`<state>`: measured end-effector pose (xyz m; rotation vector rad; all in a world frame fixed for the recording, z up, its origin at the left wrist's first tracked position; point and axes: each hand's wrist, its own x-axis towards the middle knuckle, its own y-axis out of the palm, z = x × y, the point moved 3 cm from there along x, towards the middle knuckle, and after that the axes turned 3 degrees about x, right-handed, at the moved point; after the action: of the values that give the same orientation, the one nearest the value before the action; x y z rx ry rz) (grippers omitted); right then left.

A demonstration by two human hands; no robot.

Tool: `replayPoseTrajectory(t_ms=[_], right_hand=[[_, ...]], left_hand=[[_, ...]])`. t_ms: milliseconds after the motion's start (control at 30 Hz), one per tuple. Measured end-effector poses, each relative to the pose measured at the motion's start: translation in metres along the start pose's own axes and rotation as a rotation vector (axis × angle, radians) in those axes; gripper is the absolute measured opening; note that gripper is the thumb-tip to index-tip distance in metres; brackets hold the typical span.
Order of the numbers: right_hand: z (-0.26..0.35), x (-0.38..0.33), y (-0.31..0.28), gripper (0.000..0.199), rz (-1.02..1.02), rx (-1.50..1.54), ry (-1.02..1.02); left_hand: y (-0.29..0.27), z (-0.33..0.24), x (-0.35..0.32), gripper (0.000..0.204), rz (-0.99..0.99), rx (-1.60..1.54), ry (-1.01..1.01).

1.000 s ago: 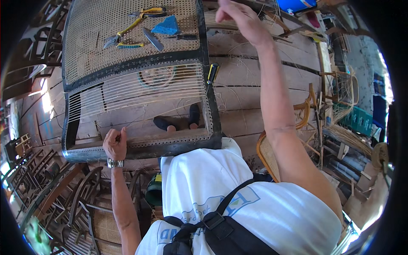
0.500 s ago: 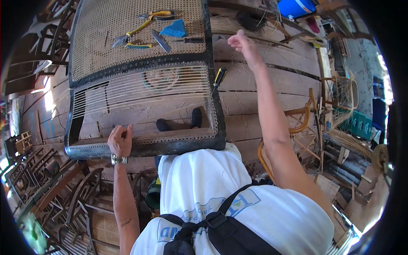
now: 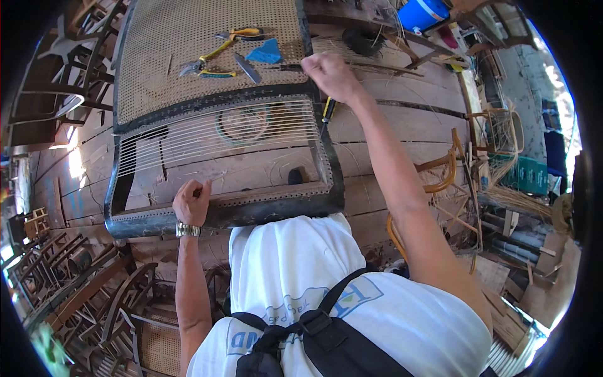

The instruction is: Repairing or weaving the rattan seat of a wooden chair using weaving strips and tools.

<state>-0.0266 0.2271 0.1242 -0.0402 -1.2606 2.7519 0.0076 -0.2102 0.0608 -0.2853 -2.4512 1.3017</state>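
A black wooden chair frame [image 3: 276,212] lies in front of me, its edges drilled with rows of small holes. Pale cane strands [image 3: 220,129] run side to side across its near opening. My left hand [image 3: 191,202] is curled by the near rail, thumb against the fingers; anything in it is hidden. My right hand [image 3: 330,75] is closed above the frame's right edge, beside a dark slim-handled tool [image 3: 290,67]; I cannot make out what it grips. A yellow-and-black screwdriver [image 3: 328,110] stands at the right rail, its tip at the holes.
Pliers [image 3: 242,33], cutters [image 3: 200,65], a knife-like blade [image 3: 247,68] and a blue scrap [image 3: 264,52] lie on the woven cane panel [image 3: 157,75]. Chair frames [image 3: 59,257] crowd the left. A curved wooden chair [image 3: 443,169] and cane bundles [image 3: 515,200] are at right.
My right hand has come in from the right toward the frame's edge, its fingers now curled. My left hand stays by the near rail. The whole view has shifted slightly.
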Motion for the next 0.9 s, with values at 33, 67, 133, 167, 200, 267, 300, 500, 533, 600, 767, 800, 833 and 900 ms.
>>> replayPoseTrajectory(t_ms=[33, 67, 133, 167, 200, 267, 300, 500, 533, 600, 767, 800, 833, 900], right_hand=[[0.015, -0.014, -0.007, 0.040, -0.162, 0.107, -0.025], [0.035, -0.024, -0.005, 0.040, -0.166, 0.104, -0.032], [0.083, -0.038, 0.019, 0.036, -0.005, 0.346, -0.142], [0.109, -0.044, 0.048, 0.034, 0.057, 0.428, -0.107], [0.138, -0.049, 0.079, 0.033, 0.113, 0.541, -0.153], [0.185, -0.065, 0.138, 0.031, 0.369, 0.613, -0.220], [0.201, -0.072, 0.164, 0.029, 0.512, 0.699, -0.208], [0.176, -0.073, 0.234, 0.027, 0.567, 0.436, -0.180], [0.157, -0.073, 0.237, 0.027, 0.591, 0.458, -0.192], [0.113, -0.074, 0.239, 0.025, 0.629, 0.366, -0.080], [0.095, -0.078, 0.242, 0.028, 0.737, -0.390, 0.212], [0.122, -0.078, 0.238, 0.031, 0.478, -0.159, 0.101], [0.150, -0.080, 0.233, 0.034, 0.246, 0.032, 0.027], [0.212, -0.080, 0.231, 0.032, -0.007, 0.364, -0.186]], left_hand=[[-0.002, 0.002, 0.003, 0.033, 0.086, -0.122, -0.086], [-0.004, 0.003, 0.006, 0.034, 0.204, -0.226, -0.208], [-0.021, 0.001, 0.020, 0.033, 0.249, -0.376, -0.221], [-0.028, -0.002, 0.026, 0.031, 0.383, -0.391, -0.184], [-0.036, -0.004, 0.031, 0.029, 0.528, -0.395, -0.149], [-0.062, 0.000, 0.041, 0.024, 0.627, -0.343, -0.103], [-0.078, 0.006, 0.045, 0.022, 0.678, -0.379, -0.046], [-0.222, 0.130, 0.051, 0.019, 0.853, -0.134, -0.147], [-0.247, 0.156, 0.052, 0.018, 0.863, -0.138, -0.162], [-0.287, 0.204, 0.055, 0.018, 0.828, 0.054, -0.258], [-0.284, 0.218, 0.069, 0.018, 0.769, 0.160, -0.154], [-0.263, 0.202, 0.066, 0.016, 0.745, 0.265, -0.067], [-0.231, 0.182, 0.059, 0.017, 0.724, 0.032, -0.157], [-0.169, 0.131, 0.051, 0.020, 0.725, 0.074, 0.073]])
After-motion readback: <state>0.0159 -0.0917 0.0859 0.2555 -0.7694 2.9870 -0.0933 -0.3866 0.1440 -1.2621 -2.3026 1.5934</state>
